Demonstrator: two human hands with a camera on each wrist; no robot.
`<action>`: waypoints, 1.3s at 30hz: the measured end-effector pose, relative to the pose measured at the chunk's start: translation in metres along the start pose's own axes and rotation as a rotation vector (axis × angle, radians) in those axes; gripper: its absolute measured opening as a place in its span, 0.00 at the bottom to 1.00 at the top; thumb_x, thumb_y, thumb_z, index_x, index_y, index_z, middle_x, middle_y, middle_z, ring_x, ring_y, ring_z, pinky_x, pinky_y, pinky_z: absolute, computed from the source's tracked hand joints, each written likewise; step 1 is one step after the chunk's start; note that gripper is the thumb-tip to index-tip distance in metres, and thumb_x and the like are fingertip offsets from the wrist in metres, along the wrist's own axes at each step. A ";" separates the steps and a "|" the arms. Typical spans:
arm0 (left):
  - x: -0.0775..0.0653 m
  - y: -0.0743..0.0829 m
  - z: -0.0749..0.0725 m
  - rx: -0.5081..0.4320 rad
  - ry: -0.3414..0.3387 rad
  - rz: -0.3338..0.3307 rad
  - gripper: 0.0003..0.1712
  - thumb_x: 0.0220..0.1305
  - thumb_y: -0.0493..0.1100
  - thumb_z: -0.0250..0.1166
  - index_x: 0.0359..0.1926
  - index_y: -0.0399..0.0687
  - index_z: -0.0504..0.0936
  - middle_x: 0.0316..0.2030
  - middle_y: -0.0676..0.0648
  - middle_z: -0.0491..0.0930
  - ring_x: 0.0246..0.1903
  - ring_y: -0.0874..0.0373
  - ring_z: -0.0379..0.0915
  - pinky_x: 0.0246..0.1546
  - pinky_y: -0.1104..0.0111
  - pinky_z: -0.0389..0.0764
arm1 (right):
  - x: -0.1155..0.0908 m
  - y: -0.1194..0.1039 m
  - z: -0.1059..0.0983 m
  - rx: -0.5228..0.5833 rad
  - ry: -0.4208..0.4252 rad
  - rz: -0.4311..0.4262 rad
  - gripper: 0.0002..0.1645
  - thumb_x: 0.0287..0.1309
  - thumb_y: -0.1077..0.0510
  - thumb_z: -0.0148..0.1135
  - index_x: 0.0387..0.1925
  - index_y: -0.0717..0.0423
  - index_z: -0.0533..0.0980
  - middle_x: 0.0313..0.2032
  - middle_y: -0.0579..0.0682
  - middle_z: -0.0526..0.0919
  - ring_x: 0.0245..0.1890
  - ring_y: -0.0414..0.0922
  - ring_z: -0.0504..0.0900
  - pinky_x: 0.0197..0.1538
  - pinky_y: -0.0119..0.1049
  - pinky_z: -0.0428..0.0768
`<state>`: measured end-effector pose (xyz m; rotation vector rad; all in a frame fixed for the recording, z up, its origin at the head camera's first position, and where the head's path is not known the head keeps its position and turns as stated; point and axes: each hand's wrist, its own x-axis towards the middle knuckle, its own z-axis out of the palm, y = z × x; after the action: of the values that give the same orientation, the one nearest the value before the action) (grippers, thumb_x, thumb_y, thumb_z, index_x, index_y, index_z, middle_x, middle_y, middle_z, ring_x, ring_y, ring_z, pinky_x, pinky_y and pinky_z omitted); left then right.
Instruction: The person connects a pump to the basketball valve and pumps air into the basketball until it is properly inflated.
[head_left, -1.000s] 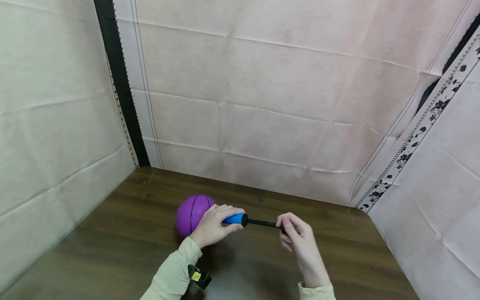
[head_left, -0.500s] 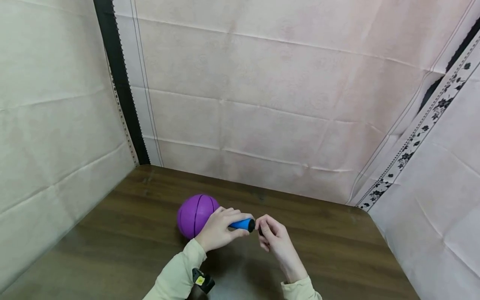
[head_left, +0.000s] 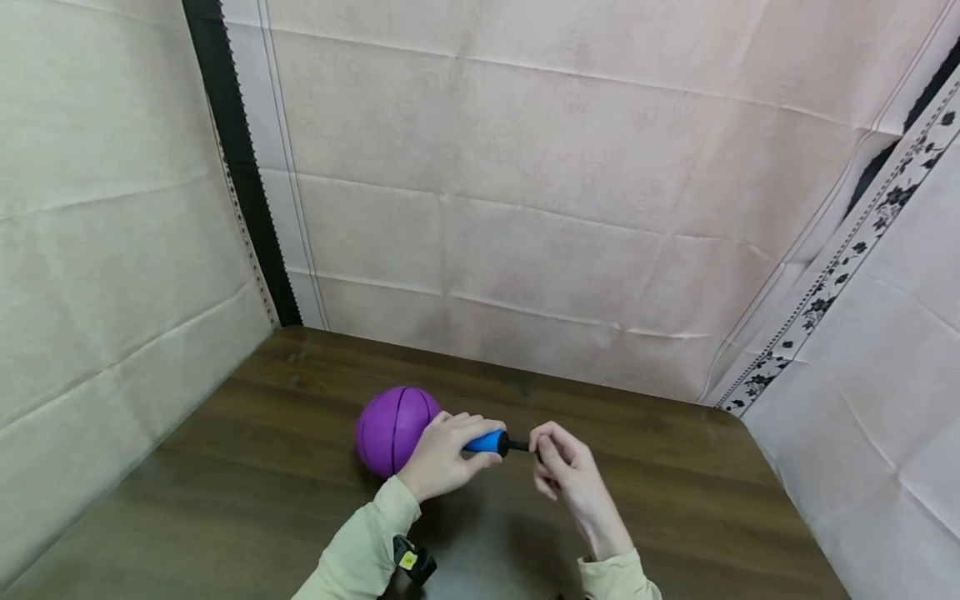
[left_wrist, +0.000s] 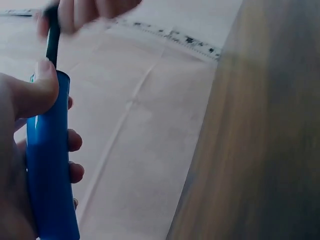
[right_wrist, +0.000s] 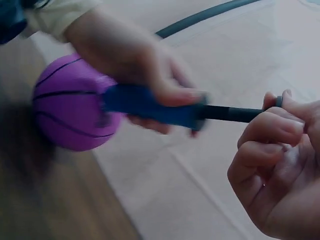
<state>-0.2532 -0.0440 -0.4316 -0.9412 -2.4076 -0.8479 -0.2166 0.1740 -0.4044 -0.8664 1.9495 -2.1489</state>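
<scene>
My left hand grips the blue barrel of a hand pump, its thumb along the barrel near the black end collar. Fingers of my right hand pinch the end of the pump's black rod, which sticks out a short way from the barrel. A purple ball with black lines sits on the table, just left of the left hand. In the right wrist view, the barrel's far end lies right at the ball.
Brown wood-grain table lies under the hands. Pale cloth walls enclose it at the back and both sides. A black strip runs down the back left corner. A small black device is worn on the left wrist.
The black rod, long at first, slid into the barrel as my right hand moved left, then came partly out again as that hand moved back right. The left hand and ball shifted slightly right.
</scene>
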 end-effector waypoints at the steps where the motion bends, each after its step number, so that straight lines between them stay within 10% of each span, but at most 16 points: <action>1: 0.000 0.002 0.002 0.002 -0.010 0.002 0.21 0.60 0.55 0.67 0.54 0.60 0.80 0.42 0.55 0.83 0.41 0.62 0.76 0.45 0.63 0.70 | 0.002 0.004 0.002 -0.007 -0.009 0.022 0.12 0.76 0.58 0.38 0.39 0.56 0.69 0.16 0.51 0.53 0.12 0.46 0.51 0.16 0.36 0.55; 9: 0.000 0.001 -0.009 0.008 -0.025 -0.027 0.21 0.60 0.58 0.66 0.54 0.65 0.80 0.41 0.57 0.83 0.41 0.63 0.76 0.45 0.62 0.71 | 0.001 0.004 0.003 -0.016 0.051 0.145 0.12 0.74 0.51 0.44 0.41 0.55 0.69 0.18 0.41 0.59 0.14 0.34 0.54 0.19 0.35 0.51; 18: -0.001 -0.011 -0.022 0.085 0.034 -0.050 0.21 0.59 0.56 0.68 0.53 0.62 0.81 0.44 0.55 0.85 0.43 0.59 0.78 0.46 0.59 0.71 | -0.009 -0.011 -0.014 0.096 0.031 -0.079 0.14 0.76 0.61 0.35 0.41 0.50 0.70 0.15 0.49 0.48 0.12 0.42 0.48 0.17 0.41 0.43; 32: -0.001 0.003 -0.005 -0.031 -0.029 -0.024 0.21 0.60 0.57 0.66 0.54 0.65 0.80 0.42 0.58 0.84 0.42 0.64 0.76 0.46 0.64 0.71 | 0.003 0.004 0.008 -0.056 0.073 0.138 0.11 0.74 0.52 0.45 0.40 0.54 0.71 0.18 0.40 0.62 0.15 0.34 0.57 0.19 0.38 0.52; 39: -0.002 -0.006 -0.014 0.024 0.048 -0.028 0.21 0.59 0.56 0.67 0.53 0.63 0.80 0.41 0.57 0.84 0.41 0.63 0.77 0.43 0.64 0.71 | -0.011 -0.022 -0.012 0.033 0.129 -0.105 0.16 0.75 0.62 0.38 0.39 0.52 0.74 0.14 0.47 0.51 0.13 0.44 0.47 0.15 0.38 0.44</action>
<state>-0.2542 -0.0580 -0.4253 -0.8703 -2.3905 -0.8400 -0.2070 0.1927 -0.3876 -0.8640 1.9616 -2.3437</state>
